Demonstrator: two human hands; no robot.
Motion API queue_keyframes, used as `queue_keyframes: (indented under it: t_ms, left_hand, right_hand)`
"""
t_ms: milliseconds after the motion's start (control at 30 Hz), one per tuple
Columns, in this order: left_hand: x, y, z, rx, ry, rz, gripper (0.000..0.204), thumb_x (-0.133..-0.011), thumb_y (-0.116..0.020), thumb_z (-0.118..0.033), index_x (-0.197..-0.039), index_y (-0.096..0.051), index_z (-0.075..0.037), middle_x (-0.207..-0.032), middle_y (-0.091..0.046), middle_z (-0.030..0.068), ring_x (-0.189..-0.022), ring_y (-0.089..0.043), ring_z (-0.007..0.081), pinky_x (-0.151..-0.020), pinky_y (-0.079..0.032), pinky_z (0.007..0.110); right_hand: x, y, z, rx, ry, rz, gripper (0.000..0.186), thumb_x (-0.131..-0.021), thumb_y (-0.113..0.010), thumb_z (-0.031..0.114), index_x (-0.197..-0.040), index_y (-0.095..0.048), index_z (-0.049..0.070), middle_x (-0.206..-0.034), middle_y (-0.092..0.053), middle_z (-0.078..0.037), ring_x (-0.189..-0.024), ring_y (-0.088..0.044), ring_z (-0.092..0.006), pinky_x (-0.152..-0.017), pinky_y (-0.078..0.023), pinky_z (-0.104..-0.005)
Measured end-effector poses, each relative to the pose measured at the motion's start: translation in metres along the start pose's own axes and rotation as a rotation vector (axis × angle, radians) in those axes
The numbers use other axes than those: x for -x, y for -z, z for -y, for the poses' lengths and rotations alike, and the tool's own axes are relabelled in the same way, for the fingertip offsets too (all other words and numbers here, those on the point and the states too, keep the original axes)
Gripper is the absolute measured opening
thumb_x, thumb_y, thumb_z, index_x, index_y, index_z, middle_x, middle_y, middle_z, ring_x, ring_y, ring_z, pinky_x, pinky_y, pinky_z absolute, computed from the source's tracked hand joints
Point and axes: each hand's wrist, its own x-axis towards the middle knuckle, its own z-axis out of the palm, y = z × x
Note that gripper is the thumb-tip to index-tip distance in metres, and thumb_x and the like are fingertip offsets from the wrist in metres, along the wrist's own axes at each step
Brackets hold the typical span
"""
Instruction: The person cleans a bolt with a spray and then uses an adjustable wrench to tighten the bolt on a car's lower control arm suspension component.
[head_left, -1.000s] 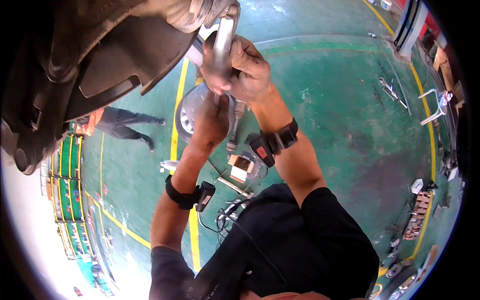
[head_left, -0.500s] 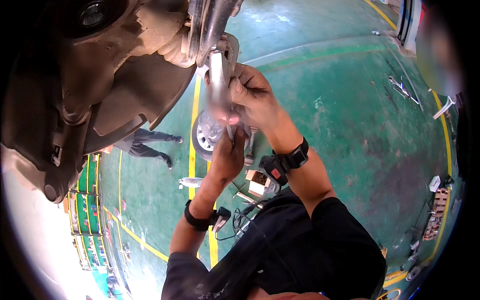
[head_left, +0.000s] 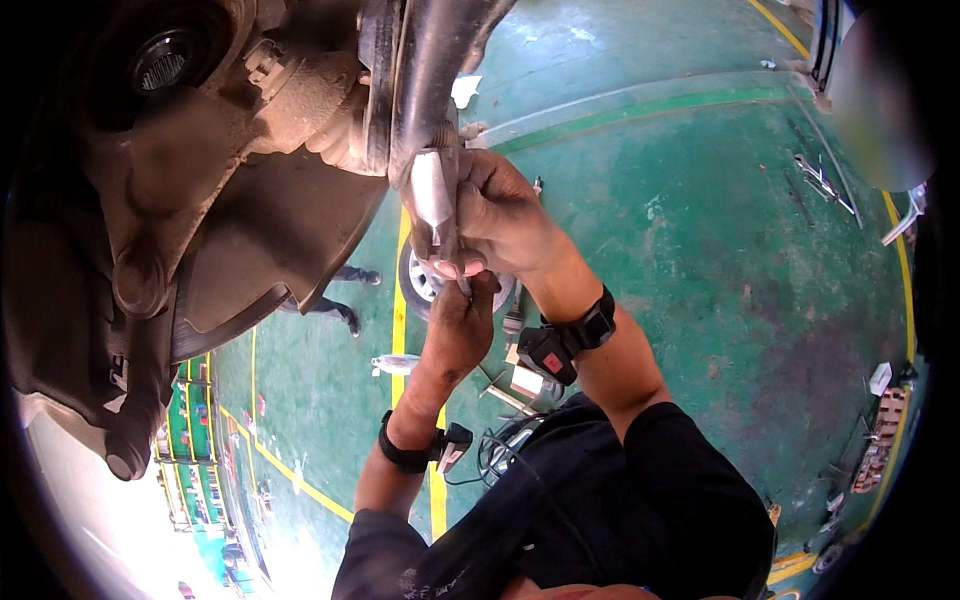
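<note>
A silver metal piece (head_left: pixel 430 190) with a tapered lower end stands upright against the underside of a dark suspension arm (head_left: pixel 430 65). Around it from the right curl the fingers of my right hand (head_left: pixel 508 220), closed, with the fingertips below it. Just beneath, my left hand (head_left: pixel 460 325) is closed in a pinch on a slim metal rod (head_left: pixel 463 286), whose tip shows between the fingers. The two hands nearly touch. Where the rod meets the silver piece is hidden by my fingertips.
Left of my hands hang a rusty brake shield (head_left: pixel 290 215) and a hub (head_left: pixel 160 62) of the raised vehicle. A wheel (head_left: pixel 418 282) lies on the green floor below, near a small open box (head_left: pixel 527 380). A person's legs (head_left: pixel 345 300) show behind the shield. Tools (head_left: pixel 825 183) lie far right.
The vehicle parts appear larger and lower in view. Both hands have shifted slightly down in the picture, keeping their hold; the silver piece looks sharper. The person's legs are now more covered.
</note>
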Motion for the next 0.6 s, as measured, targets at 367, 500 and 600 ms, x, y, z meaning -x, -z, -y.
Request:
queue_keyframes:
  t_ms: [367, 500, 600]
  left_hand:
    - [0.004, 0.007, -0.01, -0.023, -0.079, -0.152, 0.013, -0.1, -0.045, -0.008, -0.102, -0.056, 0.0, -0.083, -0.058, 0.0078, -0.073, -0.052, 0.0176, -0.066, -0.044, 0.031]
    - [0.005, 0.004, -0.017, -0.121, -0.151, -0.221, 0.014, -0.091, -0.052, -0.001, -0.105, -0.056, 0.002, -0.094, -0.06, 0.025, -0.084, -0.057, 0.0419, -0.073, -0.047, 0.038]
    - [0.0, -0.001, -0.01, -0.142, -0.327, -0.297, 0.02, -0.091, -0.054, -0.01, -0.107, -0.054, 0.002, -0.09, -0.063, 0.0272, -0.087, -0.06, 0.0496, -0.07, -0.05, 0.046]
  right_hand:
    - [0.0, -0.024, -0.007, -0.003, 0.021, -0.181, 0.047, -0.095, -0.054, 0.047, -0.101, -0.053, 0.0, -0.066, -0.055, -0.007, -0.045, -0.046, -0.0076, -0.04, -0.035, -0.0211]
    - [0.005, -0.027, -0.019, 0.137, 0.162, -0.234, 0.044, -0.097, -0.051, 0.047, -0.098, -0.054, 0.003, -0.073, -0.057, -0.007, -0.05, -0.046, -0.0084, -0.044, -0.037, -0.0216]
    - [0.011, -0.04, -0.031, 0.353, 0.235, -0.395, 0.047, -0.095, -0.053, 0.051, -0.092, -0.052, 0.004, -0.072, -0.052, -0.004, -0.054, -0.045, -0.0085, -0.049, -0.037, -0.0209]
